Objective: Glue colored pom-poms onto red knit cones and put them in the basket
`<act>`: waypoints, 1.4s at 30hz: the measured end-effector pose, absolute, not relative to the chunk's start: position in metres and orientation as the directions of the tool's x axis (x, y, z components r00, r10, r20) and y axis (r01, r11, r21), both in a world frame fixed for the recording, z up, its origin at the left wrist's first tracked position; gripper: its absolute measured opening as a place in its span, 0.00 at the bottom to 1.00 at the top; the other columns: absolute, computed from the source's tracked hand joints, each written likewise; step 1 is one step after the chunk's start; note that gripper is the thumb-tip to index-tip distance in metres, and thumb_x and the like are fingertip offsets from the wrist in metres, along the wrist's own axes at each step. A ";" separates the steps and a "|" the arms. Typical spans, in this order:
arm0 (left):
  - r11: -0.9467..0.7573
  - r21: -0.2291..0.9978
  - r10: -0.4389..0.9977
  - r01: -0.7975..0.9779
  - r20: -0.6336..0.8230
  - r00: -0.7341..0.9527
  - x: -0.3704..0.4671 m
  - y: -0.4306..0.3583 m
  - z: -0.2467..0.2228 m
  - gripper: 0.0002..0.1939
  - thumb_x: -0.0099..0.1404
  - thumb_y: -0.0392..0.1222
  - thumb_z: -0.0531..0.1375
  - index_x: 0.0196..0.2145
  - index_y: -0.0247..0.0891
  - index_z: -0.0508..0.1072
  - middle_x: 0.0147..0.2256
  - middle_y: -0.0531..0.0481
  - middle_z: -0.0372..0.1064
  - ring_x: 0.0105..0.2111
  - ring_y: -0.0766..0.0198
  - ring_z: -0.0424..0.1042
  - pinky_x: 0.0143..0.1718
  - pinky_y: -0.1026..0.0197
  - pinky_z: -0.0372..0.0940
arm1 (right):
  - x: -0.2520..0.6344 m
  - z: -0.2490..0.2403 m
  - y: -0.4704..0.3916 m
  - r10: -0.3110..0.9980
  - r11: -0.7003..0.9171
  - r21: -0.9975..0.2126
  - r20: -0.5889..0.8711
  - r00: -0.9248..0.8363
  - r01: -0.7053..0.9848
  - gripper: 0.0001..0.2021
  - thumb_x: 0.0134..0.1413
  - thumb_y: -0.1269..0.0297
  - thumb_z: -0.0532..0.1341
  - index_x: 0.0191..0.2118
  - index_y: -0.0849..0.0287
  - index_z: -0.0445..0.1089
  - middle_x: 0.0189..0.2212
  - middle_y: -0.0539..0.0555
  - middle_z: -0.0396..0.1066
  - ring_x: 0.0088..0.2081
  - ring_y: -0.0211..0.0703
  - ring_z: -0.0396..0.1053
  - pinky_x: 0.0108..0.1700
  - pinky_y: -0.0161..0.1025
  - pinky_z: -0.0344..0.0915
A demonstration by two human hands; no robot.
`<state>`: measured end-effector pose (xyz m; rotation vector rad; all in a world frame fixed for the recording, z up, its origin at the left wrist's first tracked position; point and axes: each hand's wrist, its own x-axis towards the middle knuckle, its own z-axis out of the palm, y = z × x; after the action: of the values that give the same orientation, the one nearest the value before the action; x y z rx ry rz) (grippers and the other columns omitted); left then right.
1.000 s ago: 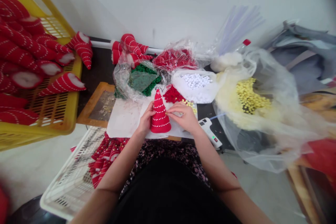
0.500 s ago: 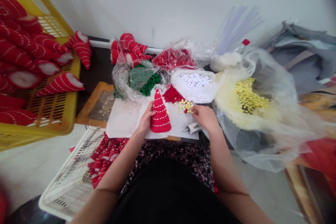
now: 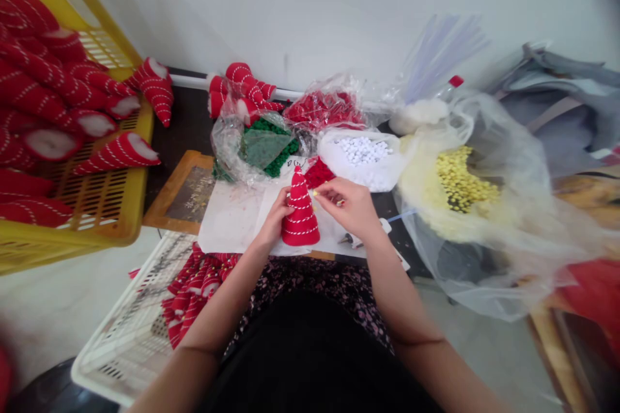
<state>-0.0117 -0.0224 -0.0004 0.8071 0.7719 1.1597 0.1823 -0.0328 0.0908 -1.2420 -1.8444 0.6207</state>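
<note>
A red cone with white stitched lines [image 3: 301, 216] stands tip up over the white paper [image 3: 232, 213]. My left hand [image 3: 277, 218] grips its left side. Just right of the cone, my right hand [image 3: 349, 205] pinches a small yellow ball [image 3: 315, 193] between thumb and fingertips. Red pompoms [image 3: 318, 173] lie behind the cone, and my right hand partly hides the small balls beyond it. Under my right wrist is a glue gun [image 3: 349, 240], mostly covered.
Bags of green pompoms [image 3: 276, 151], white pompoms [image 3: 363, 150] and yellow balls [image 3: 462, 181] line the table. A yellow crate [image 3: 133, 206] of red cones is at left, a white basket [image 3: 104, 342] below. A wooden-framed board [image 3: 159, 210] lies left of the paper.
My right hand has moved left from the small yellow balls to beside the cone, now with a yellow ball at its fingertips. The cone and my left hand appear slightly further right.
</note>
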 end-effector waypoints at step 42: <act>0.203 0.895 0.955 -0.398 -0.092 0.281 -0.015 -0.026 -0.007 0.28 0.56 0.45 0.65 0.55 0.43 0.70 0.47 0.49 0.78 0.45 0.52 0.76 0.47 0.54 0.67 | 0.177 0.077 -0.027 0.890 0.379 -0.700 0.454 -0.033 0.606 0.08 0.62 0.67 0.62 0.38 0.55 0.80 0.36 0.54 0.82 0.34 0.46 0.76 0.40 0.43 0.74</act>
<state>-0.0148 -0.0258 -0.0072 0.8937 0.7778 1.0906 0.1766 -0.0274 0.0769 -1.3229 -1.7359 0.3955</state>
